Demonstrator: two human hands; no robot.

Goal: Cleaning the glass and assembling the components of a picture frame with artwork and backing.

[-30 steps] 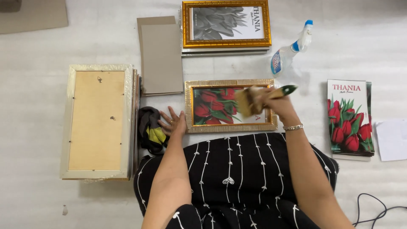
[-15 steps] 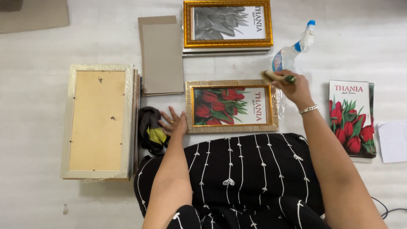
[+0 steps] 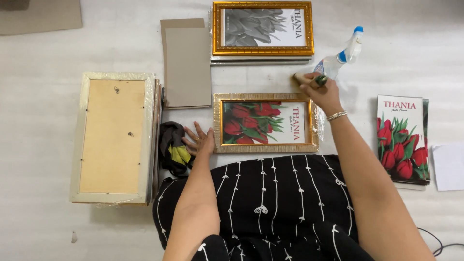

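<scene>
Person wearing black garment [image 3: 275, 203] w/ thin white vertical lines, small white heart-like shapes strung along them; fabric covering lap & spreading wide across lower view. Both arms showing bare, no sleeves reaching forearms. Right hand [image 3: 323, 94] wearing slim silver-tone bracelet [image 3: 337, 115] at wrist, beaded or chain-link, too small to tell. Left hand [image 3: 199, 141] showing small ring on one finger, detail unclear. No gloves, no watch showing on either wrist.
</scene>
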